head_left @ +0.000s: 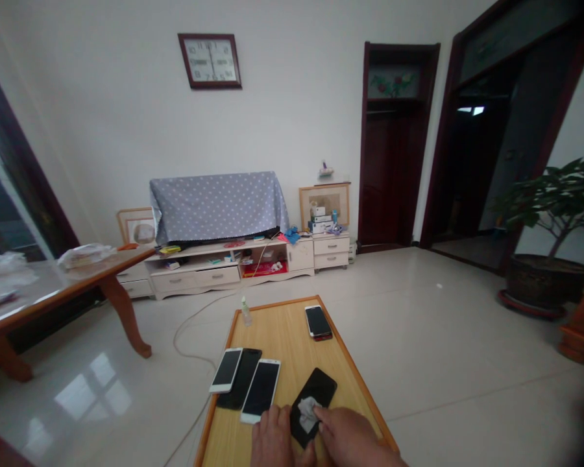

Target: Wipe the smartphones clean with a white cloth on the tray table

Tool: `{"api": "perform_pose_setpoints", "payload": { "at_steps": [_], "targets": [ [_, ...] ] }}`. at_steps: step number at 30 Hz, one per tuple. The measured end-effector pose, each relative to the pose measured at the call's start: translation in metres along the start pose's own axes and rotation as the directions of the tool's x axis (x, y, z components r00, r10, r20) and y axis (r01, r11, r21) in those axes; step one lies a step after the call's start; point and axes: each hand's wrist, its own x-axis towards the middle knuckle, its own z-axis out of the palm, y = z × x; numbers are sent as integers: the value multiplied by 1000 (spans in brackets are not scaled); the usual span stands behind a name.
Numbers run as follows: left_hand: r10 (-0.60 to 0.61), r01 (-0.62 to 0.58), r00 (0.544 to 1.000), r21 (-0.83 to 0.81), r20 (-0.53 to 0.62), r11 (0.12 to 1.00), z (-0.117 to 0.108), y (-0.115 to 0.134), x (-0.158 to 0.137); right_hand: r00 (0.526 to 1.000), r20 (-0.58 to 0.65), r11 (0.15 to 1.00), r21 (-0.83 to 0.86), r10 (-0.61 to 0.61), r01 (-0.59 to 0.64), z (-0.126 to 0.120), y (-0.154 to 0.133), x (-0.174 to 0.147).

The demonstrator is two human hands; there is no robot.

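A black smartphone (324, 383) lies at an angle on the wooden tabletop. My right hand (353, 436) pinches a crumpled light-grey cloth or tissue (308, 413) and presses it against this phone's dark face. On the phone's lower left, my left hand (272, 440) grips its edge, the thumb at the bottom end and the fingers along the side. Close to the left fingertips is a white phone with a dark screen (261, 389). Beside that, a smaller white phone (227, 370) rests partly over a flat black phone or tablet (242, 384).
A clear spray bottle (246, 312) stands at the table's far left corner. Stacked phones (318, 322) lie near the far right corner. Raised wooden edging (353, 358) borders the table. A cable (187, 347) runs along the floor at left; a larger table (92, 272) stands beyond.
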Motion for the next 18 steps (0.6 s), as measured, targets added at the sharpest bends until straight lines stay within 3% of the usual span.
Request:
{"api": "perform_pose_setpoints", "payload": {
  "at_steps": [3, 5, 12, 18],
  "targets": [
    [11, -11, 1000, 1, -17, 1000, 0, 1, -1, 985, -71, 988, 24, 157, -155, -11, 20, 9],
    [17, -17, 1000, 2, -11, 1000, -1, 1, -1, 977, -81, 981, 38, 195, -192, -13, 26, 11],
    [66, -68, 997, -44, -47, 997, -6, 2, -6, 1000, -4, 1000, 0, -10, 10, 7, -9, -11],
    [84, -86, 995, -25, -60, 996, -13, 7, -8, 977, -155, 990, 19, 144, -143, -15, 8, 10]
  ]
}}
